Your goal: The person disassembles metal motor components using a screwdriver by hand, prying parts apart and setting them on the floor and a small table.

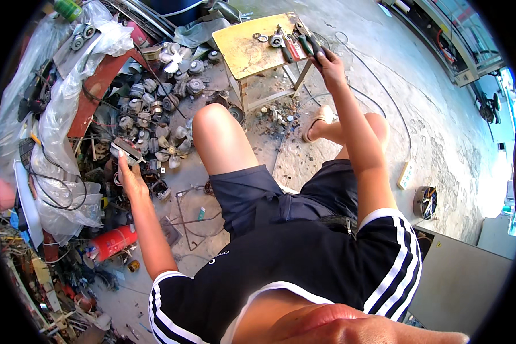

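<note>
My left hand (129, 172) reaches out to the left and grips a small grey motor part (126, 149) over a pile of small fan motors (160, 109) on the floor. My right hand (328, 64) stretches forward to the near edge of a small yellow stool-table (246, 49) and closes on the dark handle of a tool (313, 46), apparently pliers. Other hand tools and round metal parts (276, 39) lie on that yellow top. I sit with knees bent, in dark shorts and a black shirt with white stripes.
Clear plastic bags of scrap (63, 97) and a red metal frame (97, 86) stand at the left. A red cylinder (113, 242) lies by my left side. Cables run over the concrete floor; a white power strip (405, 175) and a round motor core (425, 202) sit at the right.
</note>
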`<state>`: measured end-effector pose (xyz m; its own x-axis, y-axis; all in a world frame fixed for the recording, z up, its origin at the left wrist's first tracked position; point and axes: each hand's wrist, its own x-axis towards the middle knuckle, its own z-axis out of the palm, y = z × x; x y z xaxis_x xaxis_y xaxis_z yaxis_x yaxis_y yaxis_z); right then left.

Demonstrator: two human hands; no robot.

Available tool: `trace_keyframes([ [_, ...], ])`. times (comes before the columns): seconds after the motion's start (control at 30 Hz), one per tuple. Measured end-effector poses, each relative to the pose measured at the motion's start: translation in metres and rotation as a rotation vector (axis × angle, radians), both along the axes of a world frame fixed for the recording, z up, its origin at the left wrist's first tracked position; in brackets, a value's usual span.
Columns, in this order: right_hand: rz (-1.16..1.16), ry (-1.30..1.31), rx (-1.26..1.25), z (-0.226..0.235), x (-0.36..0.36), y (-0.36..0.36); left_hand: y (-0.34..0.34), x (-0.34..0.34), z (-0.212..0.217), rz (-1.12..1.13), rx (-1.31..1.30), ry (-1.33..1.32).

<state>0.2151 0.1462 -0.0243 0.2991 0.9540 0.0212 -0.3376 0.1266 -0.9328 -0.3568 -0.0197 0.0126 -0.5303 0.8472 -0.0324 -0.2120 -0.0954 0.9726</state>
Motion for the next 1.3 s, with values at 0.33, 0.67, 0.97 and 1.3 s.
trace_keyframes([
  [0.33, -0.376, -1.270, 0.045, 0.000, -0.011, 0.039, 0.110, 0.090, 0.044, -0.511, -0.022, -0.861],
  [0.67, -0.223, -1.489, 0.035, 0.020, -0.008, 0.050, 0.246, 0.231, 0.022, -1.131, -0.137, -1.281],
  [0.97, 1.065, -0.383, -0.636, 0.010, -0.004, -0.018, 0.262, 0.246, 0.001, -1.180, -0.114, -1.329],
  [1.3, -0.626, 0.131, -1.006, -0.227, 0.227, -0.101, 0.257, 0.239, -0.002, -1.144, 0.041, -1.213],
])
